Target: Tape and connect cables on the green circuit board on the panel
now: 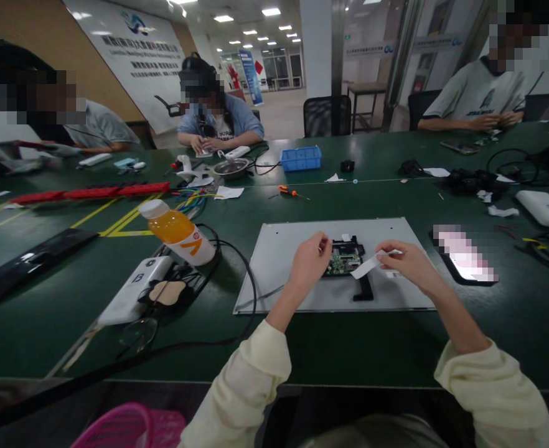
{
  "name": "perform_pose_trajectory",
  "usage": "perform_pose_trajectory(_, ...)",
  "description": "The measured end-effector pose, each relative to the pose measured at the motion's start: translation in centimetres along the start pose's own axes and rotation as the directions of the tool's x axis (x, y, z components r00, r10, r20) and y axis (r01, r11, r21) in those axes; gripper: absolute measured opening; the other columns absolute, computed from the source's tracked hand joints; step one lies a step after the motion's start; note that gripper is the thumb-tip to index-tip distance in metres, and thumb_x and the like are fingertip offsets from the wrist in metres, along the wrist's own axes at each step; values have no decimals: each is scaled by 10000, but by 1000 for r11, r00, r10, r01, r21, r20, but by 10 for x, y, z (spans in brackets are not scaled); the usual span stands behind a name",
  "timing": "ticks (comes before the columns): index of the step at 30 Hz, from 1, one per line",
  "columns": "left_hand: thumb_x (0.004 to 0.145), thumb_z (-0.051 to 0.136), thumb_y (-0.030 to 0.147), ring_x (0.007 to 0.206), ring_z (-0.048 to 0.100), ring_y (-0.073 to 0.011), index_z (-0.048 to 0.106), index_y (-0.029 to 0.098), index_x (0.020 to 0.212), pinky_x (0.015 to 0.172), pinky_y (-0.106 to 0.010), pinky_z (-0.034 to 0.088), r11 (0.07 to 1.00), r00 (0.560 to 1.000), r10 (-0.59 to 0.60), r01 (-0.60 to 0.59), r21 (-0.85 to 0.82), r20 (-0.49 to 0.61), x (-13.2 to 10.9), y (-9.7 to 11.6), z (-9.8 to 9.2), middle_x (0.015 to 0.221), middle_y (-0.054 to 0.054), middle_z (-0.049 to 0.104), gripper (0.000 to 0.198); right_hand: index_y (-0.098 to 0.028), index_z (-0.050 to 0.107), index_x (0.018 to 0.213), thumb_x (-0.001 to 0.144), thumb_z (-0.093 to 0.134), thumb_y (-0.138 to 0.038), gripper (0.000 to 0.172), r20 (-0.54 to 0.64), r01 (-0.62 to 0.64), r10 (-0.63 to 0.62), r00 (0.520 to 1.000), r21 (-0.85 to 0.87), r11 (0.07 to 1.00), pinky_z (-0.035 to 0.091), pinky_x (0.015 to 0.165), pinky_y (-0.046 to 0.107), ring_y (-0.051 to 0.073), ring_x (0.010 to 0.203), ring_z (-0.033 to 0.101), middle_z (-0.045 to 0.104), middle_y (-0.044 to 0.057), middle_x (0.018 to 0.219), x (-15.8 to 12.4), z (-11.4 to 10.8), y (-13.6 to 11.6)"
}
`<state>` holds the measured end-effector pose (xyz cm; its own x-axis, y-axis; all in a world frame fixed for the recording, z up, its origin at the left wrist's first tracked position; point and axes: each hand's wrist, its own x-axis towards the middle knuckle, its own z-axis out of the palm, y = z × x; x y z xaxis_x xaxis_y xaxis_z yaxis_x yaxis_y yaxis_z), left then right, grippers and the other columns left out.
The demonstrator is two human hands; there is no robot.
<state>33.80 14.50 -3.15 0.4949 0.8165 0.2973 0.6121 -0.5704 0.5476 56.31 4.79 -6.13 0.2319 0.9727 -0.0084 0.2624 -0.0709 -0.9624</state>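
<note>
Before me lies a flat grey-white panel [274, 261] with a green circuit board [342, 261] in a black frame near its middle. My right hand [408, 264] is closed in a pinch on a white paper strip [366, 267], which slants down toward the board's right side. At the board's left edge is my left hand [312, 254], its fingers curled together; anything between them is too small to make out. A black bracket piece [364, 289] rests on the panel below the strip.
Right of the panel lies a lit phone [465, 255]. On the left stand an orange drink bottle [181, 233] and a white power bank [137, 289] among black cables. An orange screwdriver [293, 192] and a blue basket [301, 158] are farther back. Several people sit across the table.
</note>
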Motion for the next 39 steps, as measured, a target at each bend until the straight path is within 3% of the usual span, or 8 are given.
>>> perform_pose_trajectory(6,956,357,406,589,539,-128,592,180,740,574,-248,363,993,970,106,-116,35,217,-8,14,-1,664,-18,614,391,-205,614,845,737,656,-369,201,131,-32,37,991,-38,999,562,671,291,155,700,662,633,-1,837,-12,7,2)
perform_pose_trajectory(11,954,381,367,586,550,-130,630,181,873,549,-247,352,960,910,229,-269,73,345,-14,26,-3,709,-26,639,321,-217,558,820,735,646,-340,173,117,-60,63,991,-36,998,558,666,301,156,683,657,595,-22,781,-14,9,7)
perform_pose_trajectory(19,915,442,250,841,627,-172,615,217,1030,696,-270,450,898,823,378,-438,49,423,-18,34,-3,957,-48,657,209,-236,514,775,721,638,-355,180,54,-57,62,997,-100,993,561,602,314,170,660,640,581,-22,735,-10,11,19)
perform_pose_trajectory(24,900,465,260,850,628,-178,590,240,1103,652,-260,447,874,780,385,-480,77,493,-22,36,-1,1030,-47,633,239,-237,498,759,722,615,-365,177,70,-45,53,996,-110,993,542,566,292,157,660,597,564,-24,738,-11,12,19)
perform_pose_trajectory(33,901,444,234,798,629,-170,566,261,1204,613,-261,446,823,726,423,-558,105,542,-23,33,3,1064,-48,612,328,-223,512,749,751,581,-317,117,100,96,-64,993,-352,931,448,643,285,151,667,555,577,-25,708,-13,8,11)
perform_pose_trajectory(39,910,417,201,780,627,-150,550,282,1251,627,-248,456,811,713,436,-576,105,549,-22,32,5,1053,-43,607,375,-223,545,918,751,589,-312,194,130,51,-8,991,-332,942,465,656,298,162,684,598,616,-13,772,-15,8,14)
